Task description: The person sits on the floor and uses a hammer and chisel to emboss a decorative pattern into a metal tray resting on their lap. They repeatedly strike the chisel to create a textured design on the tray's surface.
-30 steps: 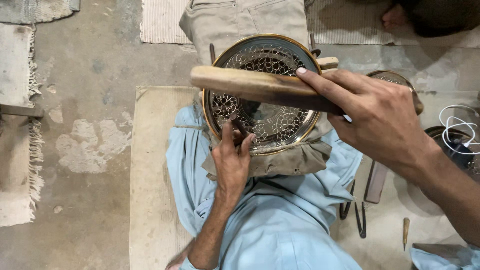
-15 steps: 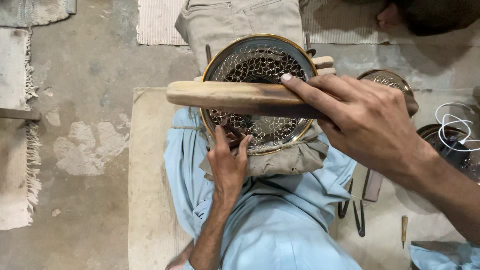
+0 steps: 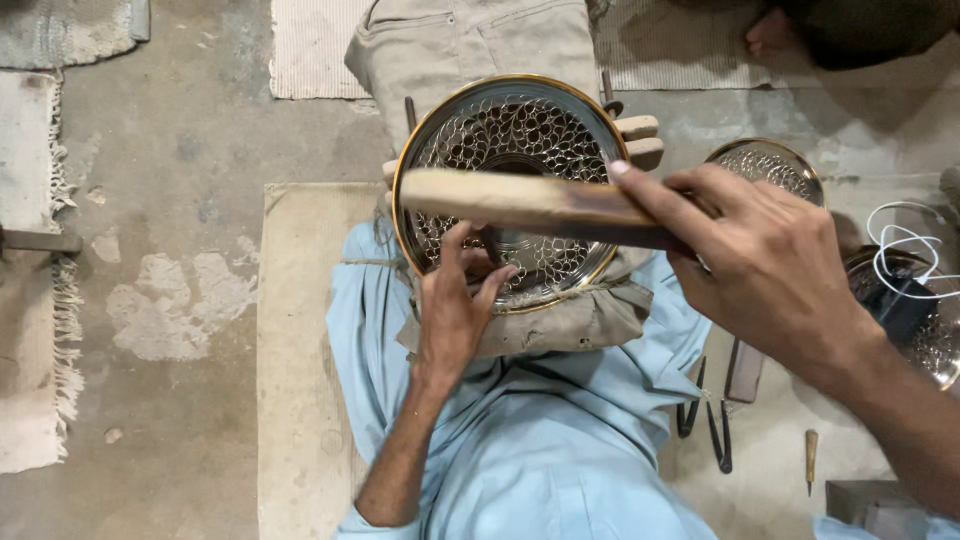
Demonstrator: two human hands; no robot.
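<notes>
A round metal tray (image 3: pixel 515 125) with a pierced lattice pattern and a brass-coloured rim lies on a beige cloth pad (image 3: pixel 560 325) over my lap. My left hand (image 3: pixel 455 305) rests on the tray's near part, fingers pinched around something small that I cannot make out. My right hand (image 3: pixel 775 275) grips a flat wooden stick (image 3: pixel 520 200) and holds it level across the middle of the tray. I cannot tell whether the stick touches the tray.
A second pierced tray (image 3: pixel 770 165) lies to the right, a third (image 3: pixel 925 320) with a white wire (image 3: pixel 905 245) at the right edge. Pliers (image 3: pixel 710 420) and a small chisel (image 3: pixel 810 455) lie on the floor. Folded cloth (image 3: pixel 470 40) behind, another person's foot (image 3: pixel 770 30) top right, rug (image 3: pixel 35 300) left.
The wooden stick in my right hand has shifted to the left and a little lower across the tray. My left hand has stayed in place on the tray's near part.
</notes>
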